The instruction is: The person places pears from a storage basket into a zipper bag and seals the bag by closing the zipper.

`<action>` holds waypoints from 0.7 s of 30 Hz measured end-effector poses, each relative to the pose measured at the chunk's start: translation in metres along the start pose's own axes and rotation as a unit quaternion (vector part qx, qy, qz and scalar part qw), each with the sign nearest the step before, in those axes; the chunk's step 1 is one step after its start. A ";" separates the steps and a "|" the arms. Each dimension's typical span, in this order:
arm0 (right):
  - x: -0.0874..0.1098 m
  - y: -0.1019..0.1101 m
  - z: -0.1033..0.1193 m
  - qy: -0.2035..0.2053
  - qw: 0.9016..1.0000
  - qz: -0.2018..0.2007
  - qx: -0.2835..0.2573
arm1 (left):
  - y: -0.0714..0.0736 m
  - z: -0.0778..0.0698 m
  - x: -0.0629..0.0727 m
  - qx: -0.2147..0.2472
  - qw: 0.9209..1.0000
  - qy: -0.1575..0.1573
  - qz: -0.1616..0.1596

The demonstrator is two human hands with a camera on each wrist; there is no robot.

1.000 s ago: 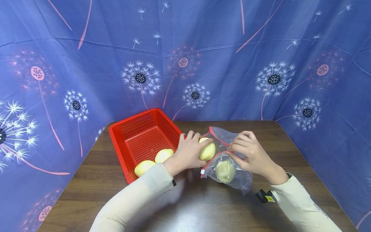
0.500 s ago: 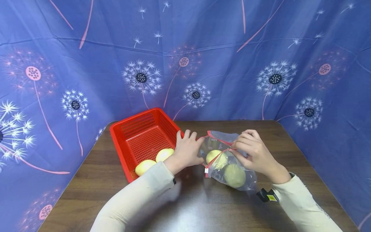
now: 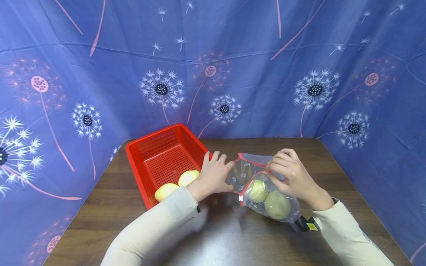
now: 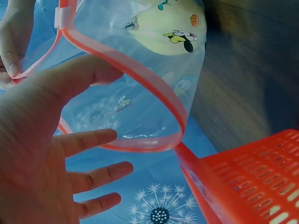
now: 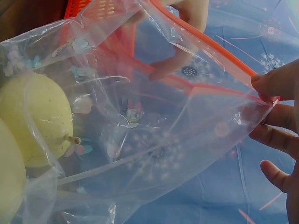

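A clear zip bag (image 3: 256,159) with a red zip edge and a white slider (image 3: 241,198) lies with its mouth facing left. Inside rest two pale yellow-green pears, a nearer pear (image 3: 277,205) and a pear (image 3: 257,191) beside it; a short stem shows on one pear (image 5: 42,116) in the right wrist view. My right hand (image 3: 289,173) pinches the bag's zip edge between thumb and fingers. At the mouth, my left hand (image 3: 214,173) has its fingers spread and holds nothing. Its thumb (image 4: 100,70) reaches across the red edge in the left wrist view.
A red perforated basket (image 3: 134,173) stands on the wooden table (image 3: 110,207), left of the bag. Two more pears, a front pear (image 3: 165,192) and a pear behind it (image 3: 188,177), lie in its near end. A blue dandelion-print cloth (image 3: 259,92) hangs behind.
My left hand has let go of a pear, which has rolled right into the bag beside the other one. The bag's bottom has shifted right. My right hand keeps its pinch.
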State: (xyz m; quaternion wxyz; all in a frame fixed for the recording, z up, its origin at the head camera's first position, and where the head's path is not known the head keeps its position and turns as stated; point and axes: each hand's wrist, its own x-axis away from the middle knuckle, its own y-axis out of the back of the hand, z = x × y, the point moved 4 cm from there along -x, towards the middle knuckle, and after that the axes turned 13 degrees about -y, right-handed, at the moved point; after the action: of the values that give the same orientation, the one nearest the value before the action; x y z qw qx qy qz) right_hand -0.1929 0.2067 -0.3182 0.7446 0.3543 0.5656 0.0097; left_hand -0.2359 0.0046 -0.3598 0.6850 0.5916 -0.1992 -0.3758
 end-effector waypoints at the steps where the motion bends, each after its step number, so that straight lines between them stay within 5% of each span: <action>1: 0.000 0.000 0.000 0.000 1.000 0.000 0.000 | 0.001 0.000 0.001 0.002 1.000 -0.001 0.002; 7: -0.001 -0.001 0.000 -0.005 1.000 0.002 0.000 | -0.001 0.005 0.005 0.016 1.000 -0.014 0.004; 14: -0.002 0.000 0.000 -0.007 1.000 -0.003 0.006 | 0.007 0.017 0.014 0.056 0.997 -0.054 -0.031; 21: -0.002 0.001 0.000 -0.011 1.000 -0.004 0.008 | 0.023 0.041 0.024 0.103 0.993 -0.034 -0.048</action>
State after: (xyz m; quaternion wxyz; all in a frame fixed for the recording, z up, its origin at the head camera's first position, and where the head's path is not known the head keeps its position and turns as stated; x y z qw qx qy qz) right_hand -0.1936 0.2065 -0.3159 0.7478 0.3582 0.5590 -0.0019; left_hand -0.2435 -0.0404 -0.3329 0.5947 0.6547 -0.2310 -0.4054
